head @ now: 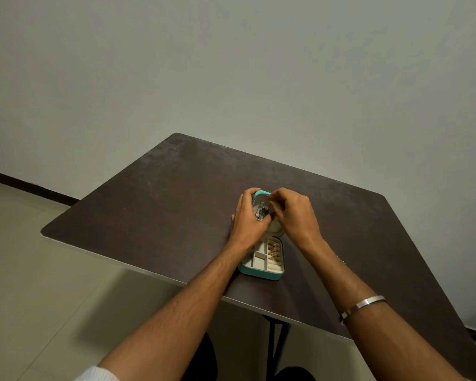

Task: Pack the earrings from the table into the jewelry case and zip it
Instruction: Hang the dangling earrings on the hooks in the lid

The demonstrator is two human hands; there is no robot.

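Observation:
A small teal jewelry case (261,273) lies open on the dark table, its cream tray toward me and its lid (259,194) raised at the far side. Gold earrings (274,253) sit in the tray's right compartments. A silver earring (261,211) hangs on the inside of the lid. My left hand (248,218) curls around the lid's left edge and holds it. My right hand (294,213) is at the lid's right side, its fingertips pinched together near the silver earring; what they pinch is too small to see.
The dark brown table (162,204) has its near edge running diagonally below the case. A small gold piece (341,261) lies on the table just right of my right forearm. Behind the table is a plain wall; tiled floor lies to the left.

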